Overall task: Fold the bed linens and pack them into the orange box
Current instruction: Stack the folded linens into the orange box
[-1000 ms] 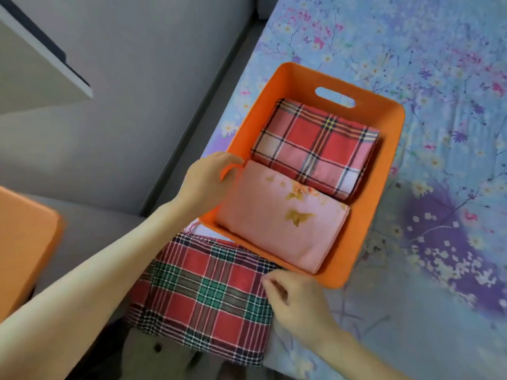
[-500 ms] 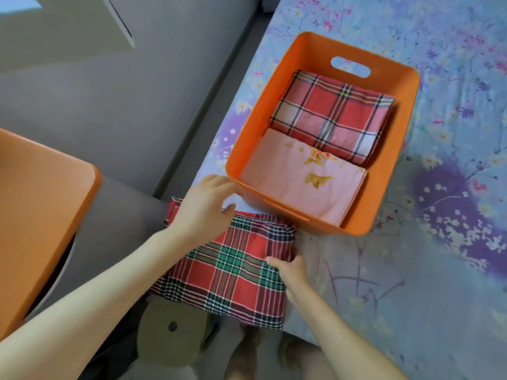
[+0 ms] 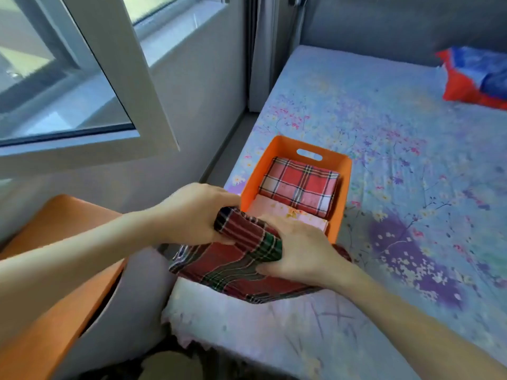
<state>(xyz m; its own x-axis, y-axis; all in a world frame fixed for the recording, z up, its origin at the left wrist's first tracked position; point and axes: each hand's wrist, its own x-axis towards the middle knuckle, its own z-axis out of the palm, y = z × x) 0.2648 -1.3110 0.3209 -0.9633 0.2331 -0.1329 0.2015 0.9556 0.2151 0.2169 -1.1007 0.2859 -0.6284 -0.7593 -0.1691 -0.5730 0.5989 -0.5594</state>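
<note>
Since a moment ago, our left hand and right hand have lifted the red-green plaid cloth off the bed, fingers clamped on it; the orange box lies directly beyond, nearer our right hand.

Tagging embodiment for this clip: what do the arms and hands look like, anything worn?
Two bare human arms enter from the bottom of the view. The left hand and right hand wear no gloves, and no rings, watch or bracelet show. Both forearms are uncovered as far as the frame shows, with no sleeve in view. No cables, markers or tags on them.
</note>
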